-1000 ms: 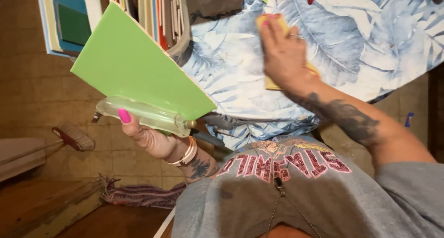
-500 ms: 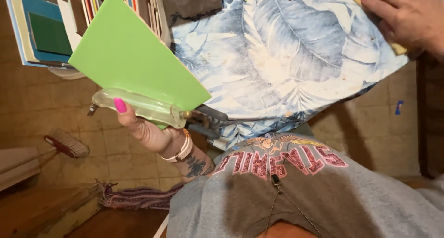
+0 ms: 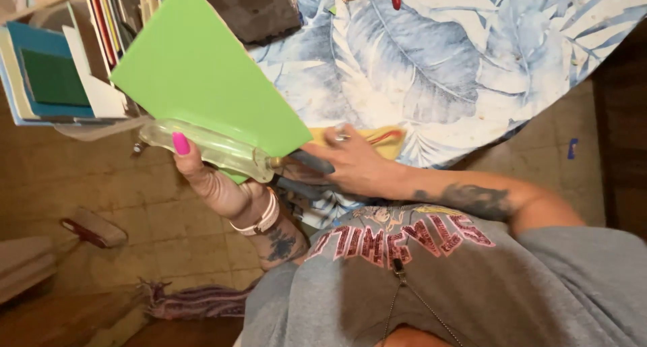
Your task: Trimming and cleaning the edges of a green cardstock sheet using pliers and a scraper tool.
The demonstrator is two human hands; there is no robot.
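"Brown tiled floor (image 3: 168, 232) ran under everything, and the table with the blue leaf-print cloth (image 3: 438, 71) filled most of the far side. Did you see where the person stood?"

"Right at the table's edge, looking down. To their left stood a rack of coloured paper (image 3: 60, 84), sheets on end. What were they holding?"

"The green sheet (image 3: 202, 77), tilted up in the air between rack and table, clear of both. Under its lower edge lay a clear plastic tool (image 3: 216, 148), long in the body, with a dark tip (image 3: 310, 163) pointing toward the table."

"And the left hand (image 3: 209, 182)?"

"It was closed around the clear body, thumb with the pink nail pressed over the top. The sheet seemed to be pinned there too, though I couldn't see the fingers behind it."

"The right hand (image 3: 357, 165)?"

"It lay at the cloth's edge, over a yellow paper (image 3: 387, 137), fingers loose and slightly spread, touching or nearly touching the dark tip. Whether it gripped anything, I couldn't tell."

"So what stage would you call it?"

"A handover or a set-up, I'd judge: sheet and tool gathered in one hand, the other coming in at the working end. Nothing looked cut or joined yet."

"And what would a next move call for?"

"A firmer hold from the right hand, I'd say, and the sheet kept steady so it didn't slip off the tool."
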